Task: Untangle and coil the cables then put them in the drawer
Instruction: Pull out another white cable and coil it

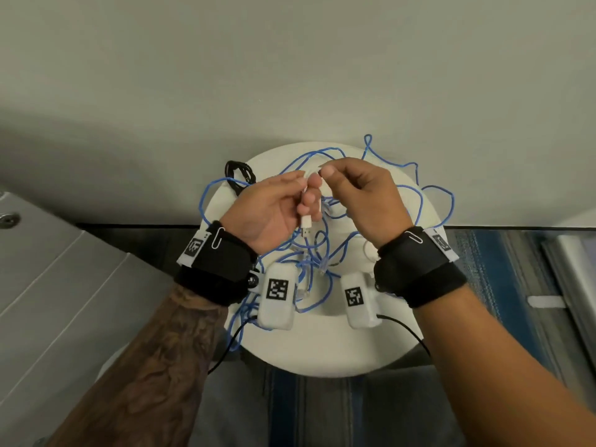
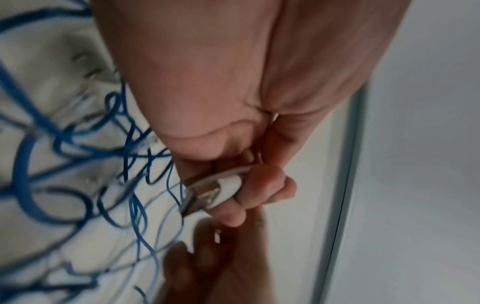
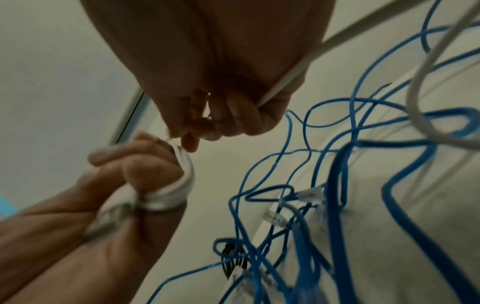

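Observation:
A white USB cable (image 1: 307, 223) is wound in loops round the fingers of my left hand (image 1: 309, 196), its plug hanging below them. The plug (image 2: 223, 185) shows between the left fingertips in the left wrist view. My right hand (image 1: 325, 171) pinches the same white cable just above the left fingers; a white strand (image 3: 285, 80) also runs through its palm. The white loops (image 3: 182, 185) show on the left fingers in the right wrist view. Both hands are held above a tangle of blue cables (image 1: 435, 195) on the round white table (image 1: 322, 353). A coiled black cable (image 1: 237, 172) lies at the table's far left edge.
A grey cabinet (image 1: 48, 269) with a round knob (image 1: 8, 219) stands to the left of the table. A plain wall rises behind the table. Blue striped carpet (image 1: 500, 269) covers the floor on the right. Blue loops hang over the table's edges.

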A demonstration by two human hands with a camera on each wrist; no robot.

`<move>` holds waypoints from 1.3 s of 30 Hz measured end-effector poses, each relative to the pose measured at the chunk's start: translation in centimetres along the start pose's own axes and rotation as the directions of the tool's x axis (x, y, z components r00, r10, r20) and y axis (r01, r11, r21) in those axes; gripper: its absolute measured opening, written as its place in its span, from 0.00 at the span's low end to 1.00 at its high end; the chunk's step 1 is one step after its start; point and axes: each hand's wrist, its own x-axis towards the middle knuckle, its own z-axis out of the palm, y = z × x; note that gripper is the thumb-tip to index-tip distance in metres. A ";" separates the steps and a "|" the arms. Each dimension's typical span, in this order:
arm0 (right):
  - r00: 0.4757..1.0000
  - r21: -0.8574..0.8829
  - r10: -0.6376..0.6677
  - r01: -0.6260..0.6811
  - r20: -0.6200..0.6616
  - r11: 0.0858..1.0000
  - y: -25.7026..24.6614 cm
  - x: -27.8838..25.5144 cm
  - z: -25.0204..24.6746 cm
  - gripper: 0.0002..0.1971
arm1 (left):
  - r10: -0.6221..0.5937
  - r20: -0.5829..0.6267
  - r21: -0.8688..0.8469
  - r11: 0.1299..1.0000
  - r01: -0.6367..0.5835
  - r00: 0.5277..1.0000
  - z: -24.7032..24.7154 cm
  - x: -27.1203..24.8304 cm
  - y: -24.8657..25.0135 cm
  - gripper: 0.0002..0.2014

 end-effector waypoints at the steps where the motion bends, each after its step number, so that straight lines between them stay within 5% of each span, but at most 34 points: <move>1: 1.000 -0.012 0.017 -0.017 0.015 1.000 0.0 -0.1 0.4 0.08 | 0.015 0.004 -0.105 0.994 -0.014 1.000 0.0 0.0 0.0 0.10; 5: 0.986 -0.131 0.073 -0.054 0.151 0.990 0.4 -1.1 1.7 0.11 | 0.106 -0.111 -0.388 0.911 -0.142 0.988 -0.6 -0.1 0.8 0.14; 12: 0.933 -0.252 0.078 0.014 0.352 0.968 -0.2 -2.5 2.7 0.15 | 0.181 -0.402 -0.381 0.858 -0.344 0.897 -2.2 0.3 0.9 0.12; 17: 0.945 -0.237 -0.003 0.085 0.326 0.968 -1.2 -2.8 2.4 0.15 | 0.361 -0.485 0.048 0.920 -0.388 0.796 -1.9 0.5 0.5 0.09; 20: 0.961 -0.163 -0.025 0.072 0.274 0.984 -1.9 -2.4 1.7 0.13 | 0.489 -0.417 0.388 0.858 -0.336 0.767 -1.2 0.4 -0.1 0.09; 25: 0.973 -0.013 -0.026 0.029 0.229 0.999 -1.8 -1.8 0.9 0.07 | 0.499 -0.249 0.655 0.718 -0.235 0.830 -0.8 0.0 -0.2 0.10; 30: 0.982 0.041 -0.138 0.134 0.129 0.990 -2.0 -1.2 -0.4 0.03 | 0.307 -0.043 0.672 0.713 -0.200 0.951 0.1 -0.7 -0.4 0.14; 35: 0.989 0.032 -0.145 0.144 0.033 0.989 -1.7 -0.7 -1.2 0.03 | 0.140 -0.024 0.565 0.819 -0.103 0.990 0.3 -0.7 -0.5 0.15; 39: 0.989 0.040 -0.148 0.148 -0.008 0.988 -1.6 -0.4 -1.3 0.02 | 0.115 -0.073 0.296 0.951 -0.089 0.991 0.7 -0.6 0.2 0.15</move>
